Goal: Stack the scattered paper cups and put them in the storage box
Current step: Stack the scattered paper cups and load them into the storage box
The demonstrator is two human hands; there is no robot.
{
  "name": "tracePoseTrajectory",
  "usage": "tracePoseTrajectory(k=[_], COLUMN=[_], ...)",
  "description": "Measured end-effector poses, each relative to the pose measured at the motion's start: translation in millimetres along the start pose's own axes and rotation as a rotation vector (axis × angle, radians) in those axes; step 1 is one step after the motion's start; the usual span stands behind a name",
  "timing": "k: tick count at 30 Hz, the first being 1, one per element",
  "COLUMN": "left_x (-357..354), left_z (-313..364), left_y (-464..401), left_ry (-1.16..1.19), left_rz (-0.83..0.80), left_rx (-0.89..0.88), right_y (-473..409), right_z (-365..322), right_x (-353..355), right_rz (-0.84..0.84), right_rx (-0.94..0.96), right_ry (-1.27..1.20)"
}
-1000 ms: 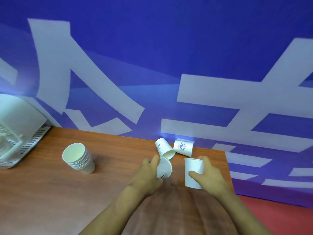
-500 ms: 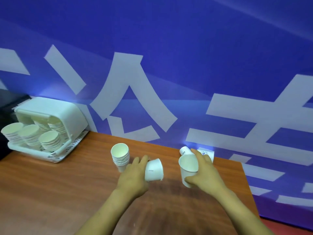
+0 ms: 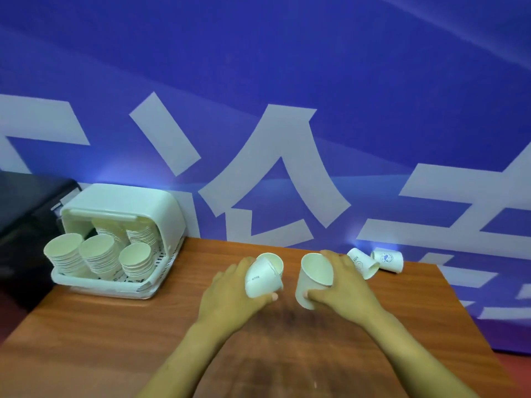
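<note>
My left hand point(image 3: 230, 297) grips a white paper cup point(image 3: 263, 280), tilted, with its base toward me. A second white rim point(image 3: 273, 261) shows right behind it; I cannot tell whether that is the small stack seen earlier. My right hand point(image 3: 342, 288) holds another cup point(image 3: 311, 280) upright, mouth open toward me, a little right of the first. Two loose cups point(image 3: 362, 262) point(image 3: 388, 260) lie on their sides at the table's far right edge. The white storage box point(image 3: 123, 202) lies open at the far left, with several cup stacks point(image 3: 97, 257) in it.
The wooden table point(image 3: 115, 340) ends at the blue banner wall point(image 3: 287, 110) behind and drops off at the right. A black object point(image 3: 26, 202) stands left of the box.
Both hands have drawn closer together, each with its cup. The left hand's cup now sits in front of where the small stack stood. The view has swung left, showing the whole box.
</note>
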State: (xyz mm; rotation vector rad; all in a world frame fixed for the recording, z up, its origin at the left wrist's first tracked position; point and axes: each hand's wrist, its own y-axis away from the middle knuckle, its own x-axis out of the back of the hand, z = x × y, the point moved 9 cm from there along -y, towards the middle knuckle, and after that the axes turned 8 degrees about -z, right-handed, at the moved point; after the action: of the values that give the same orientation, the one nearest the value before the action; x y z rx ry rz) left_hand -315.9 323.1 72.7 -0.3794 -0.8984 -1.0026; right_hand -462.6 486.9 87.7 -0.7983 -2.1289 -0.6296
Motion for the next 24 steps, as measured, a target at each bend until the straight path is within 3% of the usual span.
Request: tracePoseTrajectory(k=[4, 9, 14, 24], left_x=[29.9, 42.4, 49.6, 73.1], left_z=[-12.1, -23.3, -30.9, -62.4], left_y=[1.5, 5.3, 12.9, 6.5], left_ry=[-0.114, -0.165, -0.006, 0.03], left_rz=[0.109, 0.119, 0.094, 0.095], left_rx=[-0.016, 0.062, 0.03, -0.001], right_y=[2.6, 1.1, -11.5, -21.2], right_z=[-23.8, -30.9, -32.1, -70.8], right_x=[-11.7, -19.6, -27.3, -47.5], right_rz=[0.002, -0.034, -0.061, -0.079], right_rx=[-0.007, 0.026, 0.044, 0.006], right_ry=[0.042, 0.084, 0.017, -0.019])
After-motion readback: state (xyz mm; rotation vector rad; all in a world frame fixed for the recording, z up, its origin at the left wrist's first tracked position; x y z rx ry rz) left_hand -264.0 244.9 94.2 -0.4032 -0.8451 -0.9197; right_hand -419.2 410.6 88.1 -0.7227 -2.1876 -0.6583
